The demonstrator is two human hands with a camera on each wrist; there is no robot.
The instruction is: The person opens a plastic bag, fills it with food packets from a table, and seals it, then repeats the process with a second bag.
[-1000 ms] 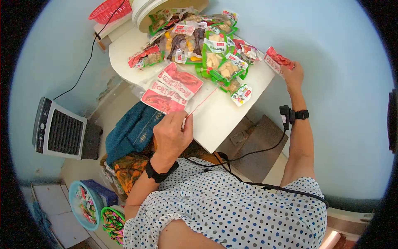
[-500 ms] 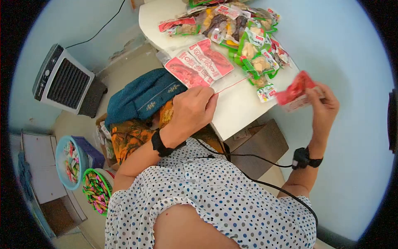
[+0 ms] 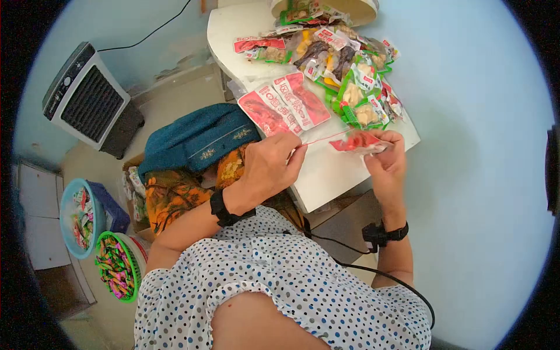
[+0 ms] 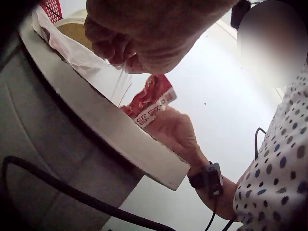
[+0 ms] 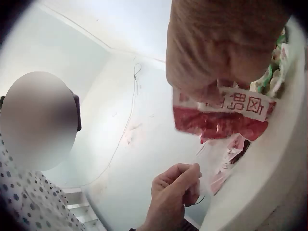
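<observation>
In the head view my left hand [image 3: 265, 163] pinches the edge of a clear plastic bag [image 3: 235, 88] with a thin red strip [image 3: 326, 138] along its mouth. Two flat red-and-white food packets [image 3: 302, 99] lie side by side within the bag on the table. My right hand [image 3: 389, 169] grips another red-and-white packet [image 3: 357, 142] by its end, close over the right part of the red strip. Seen from the right wrist, this packet [image 5: 221, 122] hangs beneath the right hand, and the left hand [image 5: 168, 192] holds the clear plastic below it.
Several sealed snack packets [image 3: 344, 58] are heaped on the white table [image 3: 326, 186], before a tipped tub [image 3: 361, 11]. A blue-and-orange cloth bundle [image 3: 192, 140] lies left of the table. Filled basins [image 3: 127, 291] and an air cooler [image 3: 87, 99] stand on the floor.
My right hand has brought the packet from the table's right side leftward to the bag's red strip. The left hand keeps its pinch on the bag edge. The head view has shifted.
</observation>
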